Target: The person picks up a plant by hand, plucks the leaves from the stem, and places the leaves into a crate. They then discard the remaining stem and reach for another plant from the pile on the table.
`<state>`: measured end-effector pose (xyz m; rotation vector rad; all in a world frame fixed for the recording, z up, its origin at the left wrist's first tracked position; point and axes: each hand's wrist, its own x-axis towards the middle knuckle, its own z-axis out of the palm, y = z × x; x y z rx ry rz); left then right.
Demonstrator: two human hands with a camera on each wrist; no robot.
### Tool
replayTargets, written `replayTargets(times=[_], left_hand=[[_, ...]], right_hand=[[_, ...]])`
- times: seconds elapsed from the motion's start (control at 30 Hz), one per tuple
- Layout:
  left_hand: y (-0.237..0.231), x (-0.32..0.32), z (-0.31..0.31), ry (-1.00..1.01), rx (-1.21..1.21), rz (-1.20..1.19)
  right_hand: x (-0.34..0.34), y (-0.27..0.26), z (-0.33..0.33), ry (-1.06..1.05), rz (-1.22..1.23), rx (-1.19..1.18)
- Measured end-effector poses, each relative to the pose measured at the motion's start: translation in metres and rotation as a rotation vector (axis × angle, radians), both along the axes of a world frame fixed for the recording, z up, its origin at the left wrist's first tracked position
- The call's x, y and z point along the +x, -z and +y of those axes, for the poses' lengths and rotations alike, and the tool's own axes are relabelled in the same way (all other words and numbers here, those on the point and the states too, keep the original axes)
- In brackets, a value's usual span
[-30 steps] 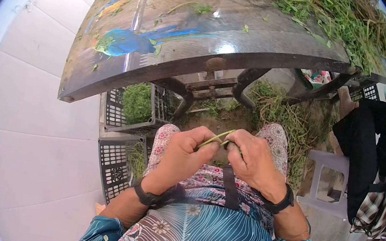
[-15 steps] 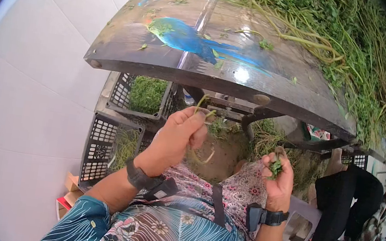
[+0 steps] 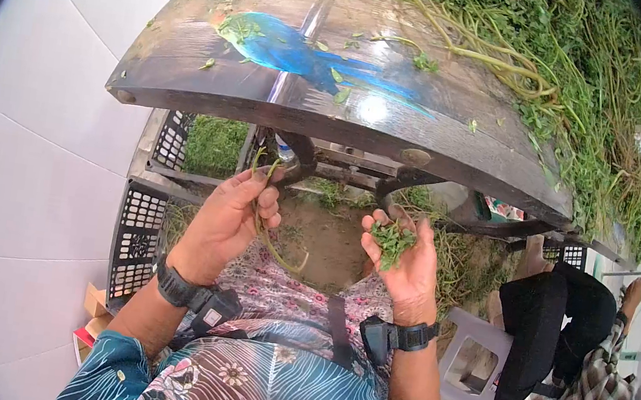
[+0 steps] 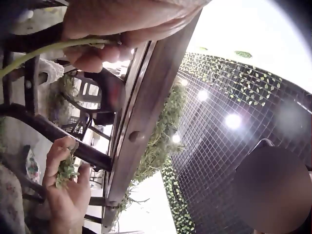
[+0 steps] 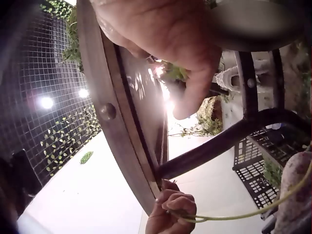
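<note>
In the head view my left hand (image 3: 221, 227) pinches thin green stems (image 3: 272, 249) between thumb and fingers, their long bent ends hanging toward my lap. My right hand (image 3: 407, 264) is palm up with fingers loosely bent around a small bunch of green leaves (image 3: 392, 243). The hands are apart, both in front of the table edge. In the left wrist view the leaves (image 4: 67, 171) rest in the right palm. In the right wrist view the stem (image 5: 243, 215) trails from the left hand (image 5: 171, 212).
The table (image 3: 211, 107) carries a heap of leafy stems (image 3: 586, 89) toward the right. Black crates with greens (image 3: 214, 146) and stems stand below at left. At right are a grey plastic stool (image 3: 479, 328) and another person's dark-clothed legs (image 3: 534, 333). More stems (image 3: 463, 275) lie on the floor.
A second ago both hands were together on a stem; they have since parted. The leaves now show in the right palm, and the stems stay in the left hand. The head view has shifted.
</note>
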<state>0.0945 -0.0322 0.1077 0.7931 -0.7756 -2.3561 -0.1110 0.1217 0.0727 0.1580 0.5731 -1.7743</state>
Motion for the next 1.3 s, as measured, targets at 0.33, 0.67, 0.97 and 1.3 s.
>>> replayTargets(times=[0.33,0.67,0.97,1.3], left_hand=[[0.011,0.032,-0.003,-0.097,0.097,0.096],[0.015,0.082,-0.017,-0.287,0.113,0.071],[0.017,0.125,-0.032,-0.528,0.253,0.146],[0.013,0.159,-0.040,-0.567,0.197,0.301]], right_hand=[[0.005,0.035,0.002,-0.063,-0.050,0.193],[0.018,0.052,-0.007,-0.105,0.035,0.426],[0.043,0.069,-0.036,-0.236,0.122,0.463],[0.056,0.073,-0.055,-0.323,0.189,0.468]])
